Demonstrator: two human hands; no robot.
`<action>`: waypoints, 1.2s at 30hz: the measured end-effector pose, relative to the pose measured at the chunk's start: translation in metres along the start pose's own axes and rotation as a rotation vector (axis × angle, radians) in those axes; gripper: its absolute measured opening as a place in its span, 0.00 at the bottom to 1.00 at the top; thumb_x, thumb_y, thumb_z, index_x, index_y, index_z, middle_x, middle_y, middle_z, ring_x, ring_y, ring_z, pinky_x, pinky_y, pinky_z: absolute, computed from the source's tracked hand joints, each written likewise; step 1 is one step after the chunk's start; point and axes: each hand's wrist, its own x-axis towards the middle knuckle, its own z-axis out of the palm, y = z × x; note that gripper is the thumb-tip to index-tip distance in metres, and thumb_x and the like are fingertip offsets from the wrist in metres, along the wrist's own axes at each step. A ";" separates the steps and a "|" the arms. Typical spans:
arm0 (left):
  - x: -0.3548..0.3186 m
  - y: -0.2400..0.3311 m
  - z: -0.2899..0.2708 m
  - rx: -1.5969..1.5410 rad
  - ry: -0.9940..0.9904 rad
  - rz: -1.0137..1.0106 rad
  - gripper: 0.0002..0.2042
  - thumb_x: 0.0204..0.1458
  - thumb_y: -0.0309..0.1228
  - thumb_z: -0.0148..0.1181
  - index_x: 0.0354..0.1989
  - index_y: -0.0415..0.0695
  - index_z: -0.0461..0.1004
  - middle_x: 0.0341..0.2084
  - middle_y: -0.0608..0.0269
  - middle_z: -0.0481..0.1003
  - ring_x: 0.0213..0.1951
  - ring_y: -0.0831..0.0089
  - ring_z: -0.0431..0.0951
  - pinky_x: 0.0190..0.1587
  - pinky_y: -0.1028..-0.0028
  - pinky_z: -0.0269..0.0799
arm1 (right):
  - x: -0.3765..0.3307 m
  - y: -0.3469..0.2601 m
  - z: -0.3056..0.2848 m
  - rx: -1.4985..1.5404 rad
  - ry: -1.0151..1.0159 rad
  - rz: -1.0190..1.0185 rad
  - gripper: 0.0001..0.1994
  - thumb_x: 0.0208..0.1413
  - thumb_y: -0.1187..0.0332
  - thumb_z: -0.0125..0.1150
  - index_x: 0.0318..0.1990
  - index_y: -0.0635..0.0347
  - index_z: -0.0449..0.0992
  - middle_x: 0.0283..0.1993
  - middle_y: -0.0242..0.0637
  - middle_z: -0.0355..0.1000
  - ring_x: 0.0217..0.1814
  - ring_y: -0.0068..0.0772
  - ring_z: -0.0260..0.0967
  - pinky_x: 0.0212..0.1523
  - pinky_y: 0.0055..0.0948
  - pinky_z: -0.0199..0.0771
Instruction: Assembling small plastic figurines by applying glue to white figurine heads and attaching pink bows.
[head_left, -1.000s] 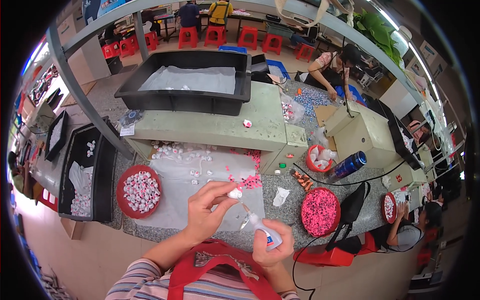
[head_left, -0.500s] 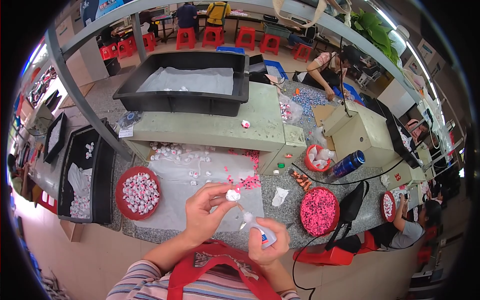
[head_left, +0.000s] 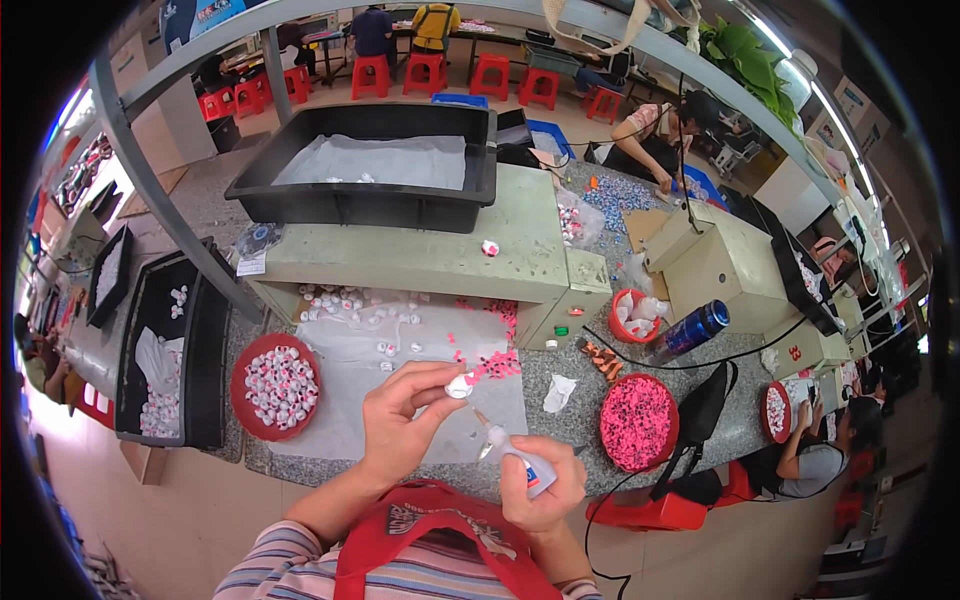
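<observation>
My left hand pinches a small round white piece with a dark mark and some pink, between thumb and fingertips. My right hand is wrapped round a translucent white squeeze bottle with a narrow brownish nozzle. That nozzle points up toward the white piece, with a small gap between them. A shiny metal tip sticks out beside the bottle's neck; what it belongs to is unclear. Beyond my hands, small pink pieces and a few white ones lie on a white sheet.
A red bowl of white-and-pink pieces stands left, a red bowl of pink pieces right. A green-grey metal shelf spans the back and carries a black tray. A blue bottle stands at right. Co-workers sit farther off.
My left hand has drawn slightly left and up with the white piece, widening the gap to the nozzle. My right hand has barely moved. At right, a co-worker's hands have shifted.
</observation>
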 end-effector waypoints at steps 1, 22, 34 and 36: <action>0.000 0.000 0.000 -0.096 0.014 -0.070 0.15 0.39 0.11 0.54 0.39 0.31 0.67 0.40 0.50 0.68 0.41 0.66 0.72 0.43 0.74 0.72 | 0.000 0.001 0.000 -0.002 0.012 -0.004 0.08 0.38 0.75 0.57 0.29 0.65 0.71 0.23 0.40 0.70 0.19 0.30 0.69 0.22 0.23 0.67; -0.001 0.002 -0.002 -0.255 0.026 -0.193 0.16 0.36 0.10 0.56 0.38 0.31 0.68 0.38 0.50 0.69 0.41 0.66 0.73 0.44 0.72 0.71 | 0.004 0.000 0.001 0.020 0.011 -0.058 0.09 0.37 0.76 0.58 0.29 0.67 0.70 0.22 0.42 0.70 0.19 0.34 0.68 0.20 0.25 0.66; 0.002 -0.001 -0.007 -0.458 -0.034 -0.445 0.16 0.38 0.13 0.56 0.39 0.34 0.67 0.36 0.51 0.72 0.40 0.63 0.74 0.46 0.67 0.68 | 0.005 0.004 -0.002 0.021 0.051 -0.137 0.10 0.36 0.78 0.58 0.30 0.68 0.69 0.20 0.40 0.69 0.16 0.32 0.66 0.16 0.24 0.64; 0.002 0.000 -0.008 -0.476 -0.043 -0.451 0.16 0.38 0.13 0.56 0.39 0.34 0.67 0.36 0.52 0.72 0.40 0.62 0.74 0.46 0.66 0.68 | 0.004 0.006 -0.002 0.024 0.059 -0.135 0.09 0.36 0.78 0.58 0.30 0.68 0.69 0.20 0.40 0.69 0.16 0.31 0.66 0.16 0.24 0.64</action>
